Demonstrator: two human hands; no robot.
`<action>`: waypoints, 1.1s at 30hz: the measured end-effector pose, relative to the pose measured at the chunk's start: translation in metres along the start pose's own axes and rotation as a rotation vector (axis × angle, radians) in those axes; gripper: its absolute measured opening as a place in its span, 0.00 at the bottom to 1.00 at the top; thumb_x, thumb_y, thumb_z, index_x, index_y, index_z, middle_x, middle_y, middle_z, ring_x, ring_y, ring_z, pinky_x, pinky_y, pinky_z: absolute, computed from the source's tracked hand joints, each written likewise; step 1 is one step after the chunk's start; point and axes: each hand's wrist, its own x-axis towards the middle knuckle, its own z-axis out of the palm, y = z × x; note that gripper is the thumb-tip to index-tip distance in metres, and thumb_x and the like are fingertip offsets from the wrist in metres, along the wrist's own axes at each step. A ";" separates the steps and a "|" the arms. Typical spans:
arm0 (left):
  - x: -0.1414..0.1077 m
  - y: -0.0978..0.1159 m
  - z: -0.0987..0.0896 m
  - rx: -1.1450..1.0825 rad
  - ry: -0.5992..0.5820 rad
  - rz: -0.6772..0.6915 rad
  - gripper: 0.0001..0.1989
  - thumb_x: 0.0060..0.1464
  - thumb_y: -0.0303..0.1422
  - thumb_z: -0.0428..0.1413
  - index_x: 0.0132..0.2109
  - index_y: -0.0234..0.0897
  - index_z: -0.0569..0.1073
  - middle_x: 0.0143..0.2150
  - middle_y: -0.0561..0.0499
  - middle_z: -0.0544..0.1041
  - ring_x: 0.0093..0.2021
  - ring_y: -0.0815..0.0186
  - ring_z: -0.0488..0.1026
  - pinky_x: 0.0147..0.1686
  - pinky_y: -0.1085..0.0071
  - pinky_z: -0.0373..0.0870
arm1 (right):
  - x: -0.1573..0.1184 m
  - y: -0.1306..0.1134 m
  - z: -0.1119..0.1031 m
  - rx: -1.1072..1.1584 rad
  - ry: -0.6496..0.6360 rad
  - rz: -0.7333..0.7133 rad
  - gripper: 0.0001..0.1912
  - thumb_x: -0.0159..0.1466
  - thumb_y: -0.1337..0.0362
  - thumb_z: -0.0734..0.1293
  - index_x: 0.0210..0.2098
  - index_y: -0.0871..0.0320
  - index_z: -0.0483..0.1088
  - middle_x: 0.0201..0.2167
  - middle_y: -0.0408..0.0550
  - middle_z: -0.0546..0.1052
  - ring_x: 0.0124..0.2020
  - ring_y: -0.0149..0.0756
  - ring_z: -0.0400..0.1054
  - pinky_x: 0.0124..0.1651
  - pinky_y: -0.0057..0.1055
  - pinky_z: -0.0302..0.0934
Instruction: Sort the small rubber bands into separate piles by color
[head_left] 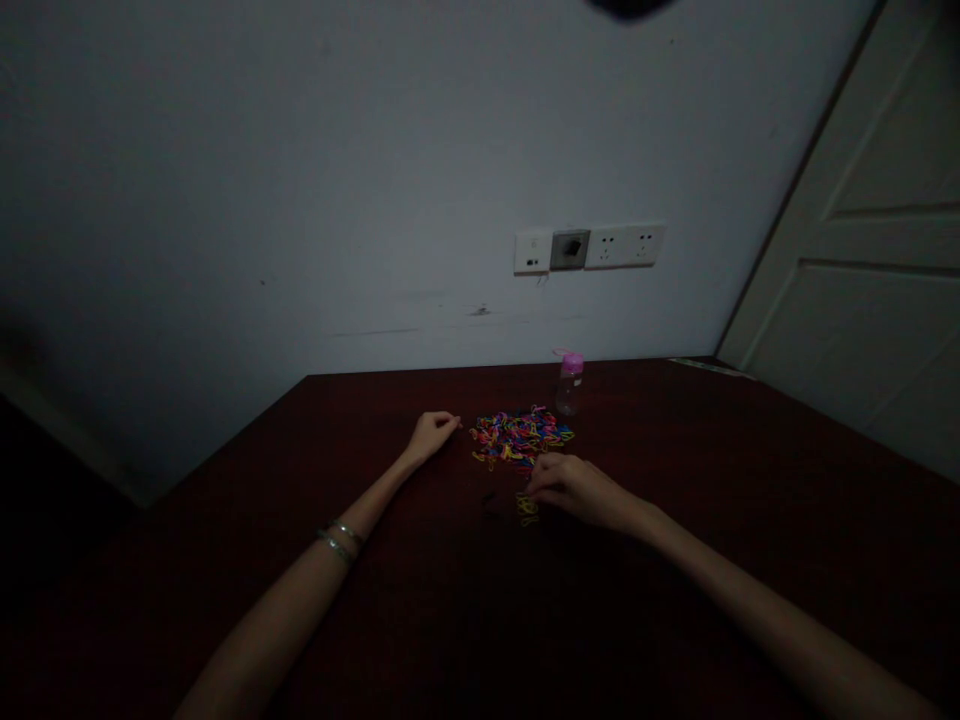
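A loose pile of small multicoloured bands (517,432) lies on the dark red table. Left of it, my left hand (435,434) rests with its fingers pressed together; what they hold, if anything, is too small to tell. My right hand (574,485) is closed in a pinch just below the pile, beside a small group of yellow bands (527,508). Whatever is between its fingertips is hidden. A few dark bands (490,504), hard to make out, lie left of the yellow group.
Behind the pile stands a clear bottle (568,392) with a pink lid, near the table's (390,385) back edge. Sockets and switches (592,248) are on the wall. At the right is a panelled door (877,240).
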 end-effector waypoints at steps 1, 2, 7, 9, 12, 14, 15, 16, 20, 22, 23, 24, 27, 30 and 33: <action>-0.001 0.001 0.001 0.003 -0.008 0.012 0.18 0.48 0.40 0.48 0.28 0.31 0.75 0.27 0.49 0.76 0.31 0.65 0.70 0.32 0.73 0.62 | 0.000 -0.001 0.000 0.000 -0.004 -0.001 0.10 0.60 0.61 0.61 0.35 0.53 0.73 0.34 0.46 0.71 0.35 0.32 0.65 0.35 0.27 0.59; -0.001 0.002 0.001 0.008 -0.013 0.023 0.17 0.48 0.39 0.48 0.28 0.30 0.75 0.27 0.49 0.76 0.31 0.65 0.70 0.32 0.73 0.62 | 0.000 -0.002 -0.001 0.001 -0.005 -0.004 0.10 0.61 0.61 0.61 0.36 0.53 0.73 0.34 0.46 0.71 0.35 0.32 0.65 0.36 0.27 0.59; -0.004 0.006 0.000 0.036 -0.052 0.051 0.13 0.46 0.35 0.50 0.30 0.30 0.75 0.27 0.49 0.74 0.28 0.68 0.68 0.30 0.74 0.62 | 0.000 0.007 -0.009 0.034 0.065 0.002 0.11 0.61 0.61 0.60 0.38 0.53 0.73 0.34 0.47 0.72 0.36 0.33 0.66 0.37 0.29 0.60; -0.005 0.011 -0.003 0.031 -0.145 0.073 0.12 0.45 0.34 0.51 0.31 0.30 0.75 0.27 0.50 0.74 0.28 0.69 0.67 0.29 0.75 0.61 | -0.001 0.017 -0.013 0.048 0.122 0.027 0.11 0.60 0.61 0.61 0.38 0.53 0.73 0.35 0.47 0.73 0.36 0.34 0.66 0.39 0.30 0.60; -0.009 0.022 -0.011 0.016 -0.382 0.124 0.11 0.44 0.33 0.53 0.33 0.30 0.75 0.28 0.50 0.73 0.28 0.70 0.66 0.28 0.77 0.61 | -0.003 0.036 -0.017 0.083 0.197 0.051 0.11 0.60 0.60 0.60 0.37 0.55 0.73 0.35 0.48 0.74 0.37 0.35 0.67 0.40 0.32 0.61; -0.012 0.029 -0.014 0.036 -0.522 0.156 0.11 0.43 0.31 0.54 0.34 0.31 0.75 0.28 0.51 0.72 0.27 0.72 0.65 0.27 0.78 0.60 | -0.005 0.048 -0.019 0.100 0.238 0.072 0.12 0.60 0.59 0.61 0.36 0.55 0.73 0.34 0.48 0.74 0.36 0.36 0.67 0.39 0.33 0.61; -0.014 0.032 -0.015 0.059 -0.561 0.173 0.11 0.42 0.30 0.54 0.35 0.31 0.75 0.28 0.52 0.72 0.27 0.72 0.65 0.27 0.78 0.59 | -0.005 0.052 -0.020 0.103 0.254 0.085 0.12 0.59 0.59 0.61 0.36 0.56 0.73 0.34 0.48 0.74 0.36 0.36 0.67 0.39 0.33 0.61; -0.016 0.034 -0.015 0.085 -0.577 0.188 0.11 0.42 0.30 0.55 0.36 0.32 0.74 0.28 0.52 0.71 0.26 0.72 0.65 0.26 0.78 0.59 | -0.006 0.056 -0.020 0.102 0.268 0.098 0.12 0.59 0.59 0.61 0.36 0.56 0.73 0.33 0.48 0.74 0.35 0.36 0.67 0.38 0.33 0.62; -0.018 0.034 -0.011 0.147 -0.538 0.221 0.09 0.44 0.29 0.54 0.35 0.32 0.73 0.29 0.52 0.71 0.27 0.73 0.64 0.28 0.78 0.59 | -0.009 0.064 -0.020 0.091 0.288 0.132 0.12 0.59 0.58 0.61 0.36 0.56 0.73 0.32 0.48 0.74 0.33 0.36 0.68 0.37 0.33 0.61; -0.018 0.032 -0.008 0.152 -0.519 0.218 0.08 0.45 0.29 0.53 0.34 0.32 0.73 0.30 0.52 0.71 0.28 0.72 0.64 0.29 0.78 0.59 | -0.009 0.064 -0.020 0.090 0.285 0.142 0.13 0.59 0.58 0.60 0.36 0.56 0.73 0.32 0.49 0.75 0.33 0.36 0.68 0.36 0.33 0.61; -0.017 0.032 -0.007 0.153 -0.512 0.216 0.07 0.46 0.29 0.53 0.34 0.32 0.73 0.30 0.52 0.71 0.28 0.72 0.65 0.29 0.77 0.59 | -0.009 0.064 -0.020 0.092 0.286 0.146 0.13 0.59 0.58 0.60 0.36 0.56 0.73 0.32 0.49 0.75 0.33 0.36 0.68 0.36 0.33 0.61; -0.017 0.031 -0.006 0.155 -0.507 0.214 0.07 0.46 0.29 0.53 0.33 0.32 0.73 0.30 0.52 0.72 0.29 0.72 0.65 0.30 0.77 0.59 | -0.009 0.064 -0.020 0.094 0.286 0.149 0.13 0.59 0.58 0.60 0.36 0.56 0.73 0.32 0.49 0.75 0.33 0.36 0.68 0.36 0.33 0.61; -0.017 0.030 -0.004 0.155 -0.497 0.221 0.06 0.47 0.29 0.53 0.32 0.32 0.73 0.30 0.52 0.72 0.30 0.71 0.66 0.32 0.77 0.60 | -0.009 0.065 -0.019 0.091 0.284 0.149 0.13 0.59 0.58 0.60 0.36 0.56 0.73 0.32 0.49 0.75 0.34 0.36 0.68 0.36 0.32 0.61; -0.019 0.030 -0.004 0.136 -0.483 0.234 0.06 0.49 0.29 0.52 0.31 0.31 0.72 0.31 0.50 0.73 0.32 0.70 0.67 0.33 0.76 0.61 | -0.009 0.065 -0.019 0.071 0.280 0.156 0.13 0.59 0.58 0.60 0.36 0.57 0.73 0.31 0.49 0.74 0.33 0.36 0.67 0.36 0.32 0.61; -0.019 0.032 -0.004 0.105 -0.449 0.225 0.06 0.50 0.29 0.51 0.31 0.31 0.72 0.33 0.49 0.73 0.33 0.69 0.68 0.35 0.76 0.62 | -0.009 0.065 -0.020 0.068 0.274 0.163 0.13 0.59 0.58 0.60 0.36 0.57 0.73 0.32 0.49 0.75 0.33 0.36 0.68 0.37 0.33 0.61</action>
